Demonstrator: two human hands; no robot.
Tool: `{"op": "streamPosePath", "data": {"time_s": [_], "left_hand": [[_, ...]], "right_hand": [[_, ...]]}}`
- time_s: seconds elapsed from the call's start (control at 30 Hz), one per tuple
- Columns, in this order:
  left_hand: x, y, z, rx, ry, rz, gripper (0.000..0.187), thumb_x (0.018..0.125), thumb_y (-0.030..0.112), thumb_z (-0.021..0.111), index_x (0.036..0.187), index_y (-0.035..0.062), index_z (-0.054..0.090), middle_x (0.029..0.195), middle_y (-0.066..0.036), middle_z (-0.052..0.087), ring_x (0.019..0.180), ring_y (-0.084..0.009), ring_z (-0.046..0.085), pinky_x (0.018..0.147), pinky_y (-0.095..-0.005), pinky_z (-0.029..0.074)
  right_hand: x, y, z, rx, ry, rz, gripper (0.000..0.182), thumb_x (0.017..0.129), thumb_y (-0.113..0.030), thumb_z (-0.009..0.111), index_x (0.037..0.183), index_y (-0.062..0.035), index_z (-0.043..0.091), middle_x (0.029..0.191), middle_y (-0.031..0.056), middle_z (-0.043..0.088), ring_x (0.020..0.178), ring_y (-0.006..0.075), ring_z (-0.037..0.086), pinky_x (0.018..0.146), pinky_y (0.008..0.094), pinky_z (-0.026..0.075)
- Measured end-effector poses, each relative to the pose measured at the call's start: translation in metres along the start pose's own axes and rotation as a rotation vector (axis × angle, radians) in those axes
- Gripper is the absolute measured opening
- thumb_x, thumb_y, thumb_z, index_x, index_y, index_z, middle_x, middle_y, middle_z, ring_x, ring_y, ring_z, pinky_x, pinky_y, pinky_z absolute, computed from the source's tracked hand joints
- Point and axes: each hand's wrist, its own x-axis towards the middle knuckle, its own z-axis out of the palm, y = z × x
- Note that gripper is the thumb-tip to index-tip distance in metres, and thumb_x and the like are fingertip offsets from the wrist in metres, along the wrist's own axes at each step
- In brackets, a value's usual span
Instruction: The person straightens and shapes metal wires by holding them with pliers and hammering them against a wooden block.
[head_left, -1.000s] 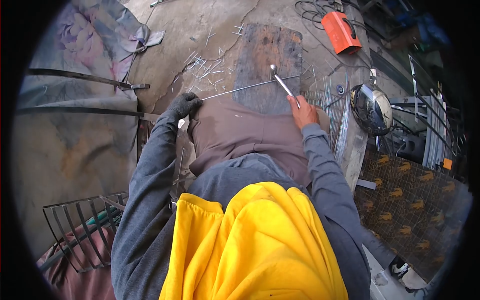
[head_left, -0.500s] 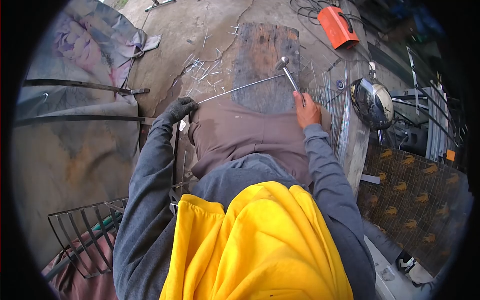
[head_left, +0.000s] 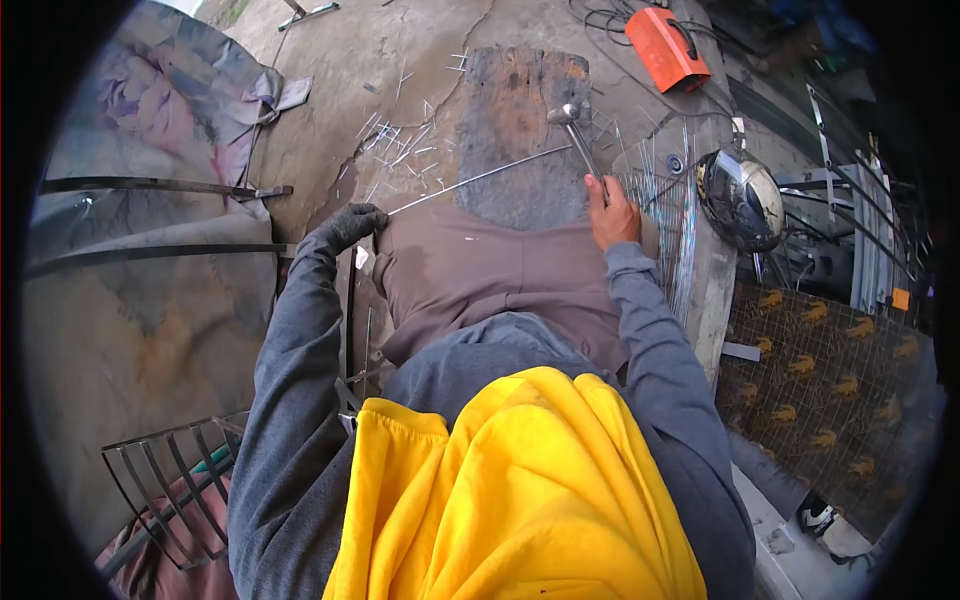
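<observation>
My left hand [head_left: 352, 226], in a dark glove, is closed round the near end of a thin metal rod [head_left: 475, 180]. The rod runs up to the right across a worn wooden board [head_left: 515, 95], its far end close to the hammer. My bare right hand [head_left: 614, 214] grips a hammer [head_left: 581, 146] by its handle, the steel head raised over the right side of the board. Short cut pieces of rod [head_left: 400, 145] lie scattered on the ground left of the board.
A bundle of long thin rods [head_left: 680, 230] lies right of my right hand, beside a welding helmet [head_left: 742, 200]. An orange machine [head_left: 667, 50] with cables stands at the upper right. Metal bars [head_left: 160, 186] and a stained cloth sheet [head_left: 150, 330] are on the left.
The hammer head is a little lower against the board, nearer the rod's far end. Both hands keep their holds, and the whole view has shifted slightly.
</observation>
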Motion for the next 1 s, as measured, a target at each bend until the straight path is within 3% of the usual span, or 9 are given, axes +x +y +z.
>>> {"op": "streamPosePath", "data": {"time_s": [0.13, 0.27, 0.37, 0.47, 0.53, 0.6, 0.83, 0.97, 1.0], "left_hand": [[-0.009, 0.004, -0.002, 0.111, 0.027, 0.061, 0.027, 0.093, 0.029, 0.062, 0.104, 0.0059, 0.072, 0.094, 0.001, 0.068, 0.090, -0.0122, 0.059, 0.087, -0.0289, 0.046], [-0.008, 0.001, -0.004, 0.066, 0.040, 0.016, 0.027, 0.090, 0.028, 0.063, 0.102, 0.0056, 0.073, 0.089, -0.002, 0.068, 0.079, -0.0127, 0.057, 0.076, -0.0307, 0.048], [-0.013, -0.001, -0.003, 0.063, 0.058, 0.033, 0.028, 0.090, 0.028, 0.062, 0.103, 0.0061, 0.073, 0.089, -0.001, 0.068, 0.077, -0.0131, 0.057, 0.075, -0.0303, 0.048], [-0.010, -0.001, -0.008, 0.099, 0.070, 0.066, 0.029, 0.089, 0.030, 0.062, 0.104, 0.0066, 0.073, 0.089, -0.001, 0.069, 0.076, -0.0135, 0.057, 0.074, -0.0301, 0.048], [-0.010, 0.001, -0.008, 0.133, 0.067, 0.076, 0.030, 0.089, 0.031, 0.063, 0.105, 0.0067, 0.073, 0.090, -0.001, 0.069, 0.076, -0.0136, 0.057, 0.073, -0.0301, 0.048], [-0.016, 0.008, -0.008, 0.120, 0.104, -0.032, 0.033, 0.089, 0.033, 0.064, 0.105, 0.0060, 0.073, 0.090, -0.002, 0.070, 0.076, -0.0147, 0.059, 0.074, -0.0314, 0.049], [-0.025, 0.003, -0.004, 0.127, 0.201, 0.002, 0.033, 0.087, 0.032, 0.065, 0.105, 0.0054, 0.073, 0.088, -0.006, 0.071, 0.078, -0.0165, 0.063, 0.074, -0.0334, 0.051], [-0.036, 0.016, -0.003, 0.125, 0.194, -0.054, 0.032, 0.087, 0.031, 0.066, 0.104, 0.0054, 0.074, 0.087, -0.006, 0.071, 0.076, -0.0162, 0.062, 0.073, -0.0331, 0.050], [-0.035, 0.014, -0.003, 0.106, 0.187, -0.045, 0.032, 0.087, 0.032, 0.066, 0.104, 0.0053, 0.074, 0.086, -0.005, 0.071, 0.075, -0.0161, 0.061, 0.073, -0.0330, 0.050]], "right_hand": [[0.013, 0.011, -0.003, -0.173, -0.110, 0.018, 0.049, 0.097, -0.054, 0.051, 0.091, -0.0062, 0.057, 0.074, 0.0207, 0.064, 0.074, 0.0461, 0.061, 0.065, 0.0518, 0.045], [0.010, -0.006, -0.006, -0.037, 0.031, -0.034, 0.048, 0.097, -0.054, 0.052, 0.090, -0.0061, 0.056, 0.072, 0.0209, 0.063, 0.071, 0.0464, 0.061, 0.063, 0.0510, 0.045], [0.006, -0.015, -0.005, 0.093, 0.074, -0.034, 0.048, 0.097, -0.053, 0.052, 0.090, -0.0061, 0.056, 0.072, 0.0208, 0.064, 0.070, 0.0462, 0.061, 0.064, 0.0507, 0.045], [0.005, 0.001, 0.002, -0.020, -0.039, -0.034, 0.048, 0.096, -0.054, 0.053, 0.090, -0.0065, 0.057, 0.073, 0.0199, 0.064, 0.072, 0.0448, 0.062, 0.065, 0.0507, 0.046], [0.007, 0.003, 0.003, -0.169, -0.152, 0.088, 0.049, 0.095, -0.055, 0.054, 0.091, -0.0062, 0.060, 0.074, 0.0196, 0.065, 0.075, 0.0441, 0.063, 0.066, 0.0505, 0.046], [0.006, 0.001, 0.000, -0.105, -0.082, 0.059, 0.050, 0.094, -0.056, 0.054, 0.092, -0.0063, 0.061, 0.076, 0.0197, 0.065, 0.076, 0.0443, 0.063, 0.067, 0.0504, 0.047], [0.004, -0.015, -0.017, 0.093, 0.094, 0.013, 0.052, 0.094, -0.058, 0.054, 0.096, -0.0073, 0.065, 0.080, 0.0192, 0.067, 0.078, 0.0435, 0.064, 0.069, 0.0497, 0.048], [0.001, 0.004, 0.000, 0.059, 0.082, 0.022, 0.052, 0.094, -0.058, 0.053, 0.097, -0.0077, 0.064, 0.080, 0.0196, 0.067, 0.079, 0.0446, 0.064, 0.069, 0.0506, 0.048], [0.003, 0.015, 0.007, -0.058, -0.038, 0.054, 0.051, 0.094, -0.058, 0.053, 0.098, -0.0078, 0.063, 0.081, 0.0199, 0.067, 0.079, 0.0453, 0.063, 0.070, 0.0512, 0.048]]}}
